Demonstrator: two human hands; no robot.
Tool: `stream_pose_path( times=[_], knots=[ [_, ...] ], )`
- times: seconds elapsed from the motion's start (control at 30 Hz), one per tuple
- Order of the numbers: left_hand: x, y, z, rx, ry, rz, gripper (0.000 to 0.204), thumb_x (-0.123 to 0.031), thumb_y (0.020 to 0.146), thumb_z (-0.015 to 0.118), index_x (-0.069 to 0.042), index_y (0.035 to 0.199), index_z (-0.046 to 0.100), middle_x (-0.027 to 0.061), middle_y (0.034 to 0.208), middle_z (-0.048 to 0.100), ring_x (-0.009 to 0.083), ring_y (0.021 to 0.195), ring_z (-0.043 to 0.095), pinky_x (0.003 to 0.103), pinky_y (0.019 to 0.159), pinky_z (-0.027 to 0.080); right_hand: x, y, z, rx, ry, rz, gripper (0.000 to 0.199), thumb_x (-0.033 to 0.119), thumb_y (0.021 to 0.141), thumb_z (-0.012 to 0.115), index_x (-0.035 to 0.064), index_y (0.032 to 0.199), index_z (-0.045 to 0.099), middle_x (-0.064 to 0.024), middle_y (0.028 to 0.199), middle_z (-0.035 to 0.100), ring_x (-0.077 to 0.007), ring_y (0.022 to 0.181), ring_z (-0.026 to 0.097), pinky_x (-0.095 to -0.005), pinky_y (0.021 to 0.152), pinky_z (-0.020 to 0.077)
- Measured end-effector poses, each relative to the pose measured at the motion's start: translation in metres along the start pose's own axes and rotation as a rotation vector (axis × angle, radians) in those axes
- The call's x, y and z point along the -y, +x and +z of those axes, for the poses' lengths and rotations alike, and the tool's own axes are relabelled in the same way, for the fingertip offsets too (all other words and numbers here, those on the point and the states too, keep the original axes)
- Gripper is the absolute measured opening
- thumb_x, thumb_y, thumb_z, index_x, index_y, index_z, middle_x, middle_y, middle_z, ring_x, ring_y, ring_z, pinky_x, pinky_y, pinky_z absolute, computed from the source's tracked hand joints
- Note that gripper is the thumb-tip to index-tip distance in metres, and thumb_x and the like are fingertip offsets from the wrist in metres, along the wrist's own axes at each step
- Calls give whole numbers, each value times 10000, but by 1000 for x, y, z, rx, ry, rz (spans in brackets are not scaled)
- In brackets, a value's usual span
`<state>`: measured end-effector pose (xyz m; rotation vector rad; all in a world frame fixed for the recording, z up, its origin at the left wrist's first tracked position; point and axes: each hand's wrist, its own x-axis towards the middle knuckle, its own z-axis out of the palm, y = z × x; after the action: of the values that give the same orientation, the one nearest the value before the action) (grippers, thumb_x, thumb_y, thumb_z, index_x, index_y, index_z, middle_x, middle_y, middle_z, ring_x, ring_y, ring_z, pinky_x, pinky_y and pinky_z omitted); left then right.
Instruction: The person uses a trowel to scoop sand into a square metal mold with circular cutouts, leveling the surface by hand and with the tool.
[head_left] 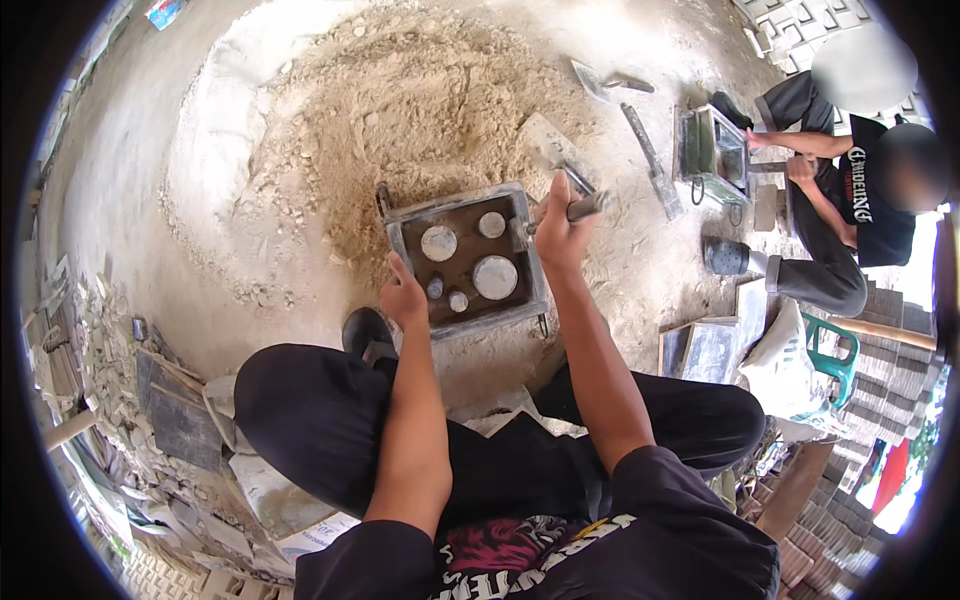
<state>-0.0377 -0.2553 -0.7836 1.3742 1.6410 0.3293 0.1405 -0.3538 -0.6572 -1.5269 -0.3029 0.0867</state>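
Note:
A square metal mould [466, 257] with several round grey plugs inside sits on the ground at the foot of a pile of sandy mix [400, 110]. My left hand [403, 297] rests on the mould's near left rim, fingers loosely apart, holding nothing. Beyond the mould's right rim, my right hand [560, 235] is closed around the handle of a trowel [555, 150], whose blade lies against the sand pile. I am squatting, with my knees in dark trousers on either side below the mould.
Another person [850, 200] squats at the right over a second mould [712, 155]. A spare trowel [600, 80] and a long tool [650, 160] lie between us. Flat metal plates [705, 350], a white sack [785, 370], a green stool [835, 360] and stacked blocks [900, 370] stand at right; rubble at left.

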Motion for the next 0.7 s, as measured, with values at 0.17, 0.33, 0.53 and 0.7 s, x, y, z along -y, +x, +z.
stream_pose_path(
  times=[0.17,0.33,0.53,0.7],
  knots=[
    [22,21,3,68,-42,43,928,-722,932,286,136,781,604,304,781,630,468,795,589,500,757,432,-37,6,1,81,-12,85,459,195,1014,528,87,585,407,77,544,368,-28,515,324,-261,450,237],
    [29,21,6,176,-80,184,876,-665,971,247,121,799,593,298,739,609,481,771,582,505,734,429,-57,1,-5,111,-70,-25,459,209,1017,528,88,588,416,80,545,354,-35,518,309,-274,455,238],
    [10,11,-2,100,53,209,807,-588,1006,244,96,739,581,292,682,571,488,709,563,538,673,402,-7,6,-4,-10,-25,-48,486,257,1028,496,57,589,442,55,520,389,-50,492,348,-292,441,238],
    [18,14,-3,47,103,205,797,-576,1006,265,94,728,597,309,689,580,515,734,561,556,675,396,-31,2,11,-5,-43,1,500,264,1033,475,57,580,449,38,511,403,-60,484,347,-293,449,249]
  ],
)
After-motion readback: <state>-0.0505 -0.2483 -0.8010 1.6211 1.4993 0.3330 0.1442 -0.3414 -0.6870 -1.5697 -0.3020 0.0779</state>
